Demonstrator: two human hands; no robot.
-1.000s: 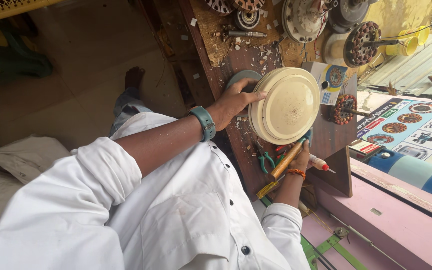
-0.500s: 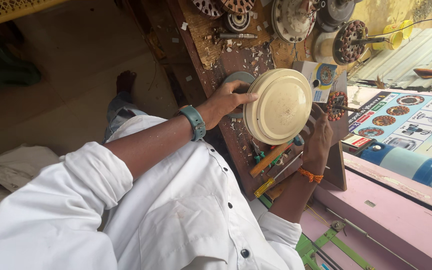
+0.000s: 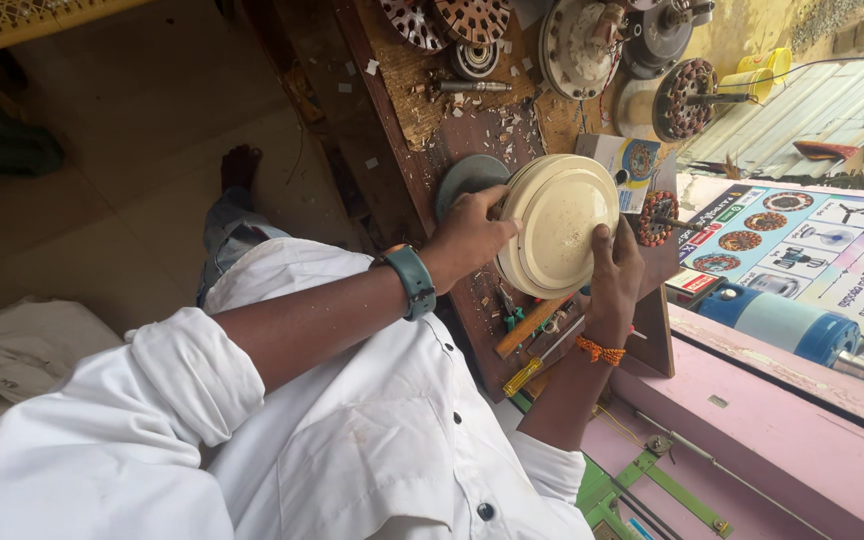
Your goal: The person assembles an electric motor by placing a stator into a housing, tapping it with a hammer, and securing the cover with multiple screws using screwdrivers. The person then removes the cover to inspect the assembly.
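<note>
1. cream round motor cover [image 3: 560, 222]: on the wooden bench [image 3: 472, 120], gripped at both rims
2. left hand [image 3: 467, 238], right hand [image 3: 614, 272]: each closed on the cover
3. step, judged: seating or turning it
4. room: screwdrivers [image 3: 542, 340] just below, bench edge near, motor parts [image 3: 592, 45] beyond

Bright, soft daylight from the open right side; sharp focus, mild edge distortion.

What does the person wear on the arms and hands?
Both hands are bare. The left arm has a white sleeve rolled up above the elbow and a teal watch at the wrist. The right wrist carries an orange thread band.
</note>
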